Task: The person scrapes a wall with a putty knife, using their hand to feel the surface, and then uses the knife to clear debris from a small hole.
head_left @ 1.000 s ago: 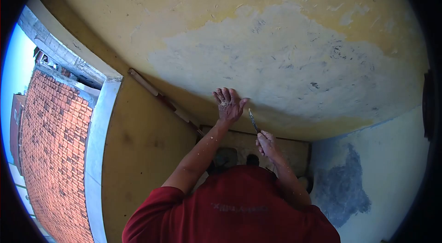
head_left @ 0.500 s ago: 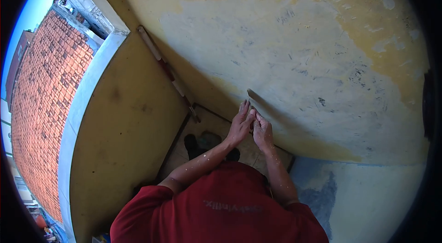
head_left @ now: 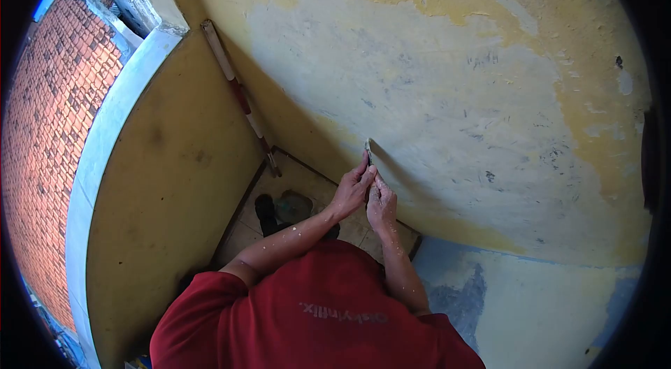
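Note:
A putty knife [head_left: 369,145] stands nearly edge-on to me, its blade tip at the pale patched area of the yellow wall [head_left: 426,96]. My right hand [head_left: 381,207] is wrapped around its handle, which is mostly hidden by the fingers. Close against it, my left hand [head_left: 351,191] has its fingers together and stretched along the blade, pressing on it. Both hands and forearms carry white specks. A dark shadow of the knife and hands falls on the wall to the right.
A red-and-white pole [head_left: 237,93] leans in the corner. Below, a greenish rounded object [head_left: 293,207] and a dark shoe [head_left: 265,210] are on the tiled floor [head_left: 241,233]. At left, a low wall [head_left: 157,180] with a pale ledge borders an orange tiled roof [head_left: 56,138].
The view has shifted, so the hands appear a little farther left. The putty knife has turned from showing its blade at a slant to nearly edge-on. Both hands stay on it.

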The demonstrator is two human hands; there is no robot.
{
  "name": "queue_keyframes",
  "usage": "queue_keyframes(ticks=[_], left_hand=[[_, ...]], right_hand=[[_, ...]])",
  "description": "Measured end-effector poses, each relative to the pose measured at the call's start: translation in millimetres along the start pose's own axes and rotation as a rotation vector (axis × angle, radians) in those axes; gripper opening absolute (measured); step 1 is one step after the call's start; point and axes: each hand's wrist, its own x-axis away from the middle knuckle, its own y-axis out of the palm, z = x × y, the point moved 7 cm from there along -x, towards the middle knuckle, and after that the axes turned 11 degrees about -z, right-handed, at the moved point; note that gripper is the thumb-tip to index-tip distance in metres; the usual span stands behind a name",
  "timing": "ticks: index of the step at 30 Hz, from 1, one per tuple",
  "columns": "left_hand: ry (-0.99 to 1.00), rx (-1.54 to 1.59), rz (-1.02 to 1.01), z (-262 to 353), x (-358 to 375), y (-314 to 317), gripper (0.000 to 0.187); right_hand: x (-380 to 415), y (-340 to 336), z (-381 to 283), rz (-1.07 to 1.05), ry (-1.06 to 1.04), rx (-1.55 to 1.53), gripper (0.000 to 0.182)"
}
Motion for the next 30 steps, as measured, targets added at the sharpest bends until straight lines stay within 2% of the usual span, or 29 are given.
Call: queue_keyframes(ticks=[3,5,9,11,12,13,15,16,19,20,23,24,27,28,29,30], left_hand=[[0.019,-0.002,-0.036,1,0,4,0.053],[-0.036,-0.071,0.055,0,1,7,0.051],[0.015,-0.038,0.155,-10,-5,-11,0.05],[-0.05,-0.072,0.133,1,4,-5,0.049],[0.038,-0.057,0.112,-6,-1,0,0.05],[0.043,-0.054,0.117,-3,-2,0,0.05],[0.081,-0.147,0.249,3,2,-6,0.052],[0.084,-0.054,0.29,0,-1,-17,0.054],[0.149,-0.035,0.251,9,-2,-22,0.055],[-0.009,-0.001,0.163,0,2,-16,0.055],[0.038,-0.01,0.066,1,3,7,0.054],[0.017,-0.031,0.139,-14,-1,-3,0.053],[0.089,0.122,0.157,-1,-3,-26,0.054],[0.091,0.117,0.156,5,-2,-26,0.054],[0.037,0.126,0.096,7,-2,-20,0.053],[-0.023,0.141,0.039,7,4,-12,0.052]], right_hand=[[1,-4,4,-0.014,0.046,-0.126,0.035],[-3,-6,9,-0.051,0.079,-0.222,0.035],[-15,9,8,-0.047,-0.011,-0.141,0.034],[-7,8,13,0.011,-0.006,-0.085,0.035],[0,-1,5,-0.029,0.08,-0.207,0.035],[-3,-3,0,-0.032,0.075,-0.202,0.035],[-12,-2,-8,-0.096,0.05,-0.039,0.035],[-22,9,-11,-0.086,-0.032,-0.008,0.035],[-22,15,-14,-0.049,-0.116,-0.008,0.035],[-17,9,-7,-0.082,-0.031,-0.059,0.034],[-6,-14,-11,-0.039,-0.025,-0.153,0.033],[-11,-9,-14,-0.009,-0.107,0.002,0.033],[-28,21,-15,-0.108,0.02,0.061,0.033],[-25,22,-9,-0.088,-0.027,0.068,0.034],[-21,18,-6,-0.089,-0.029,0.067,0.034],[-13,9,-2,-0.073,-0.028,-0.091,0.034]])
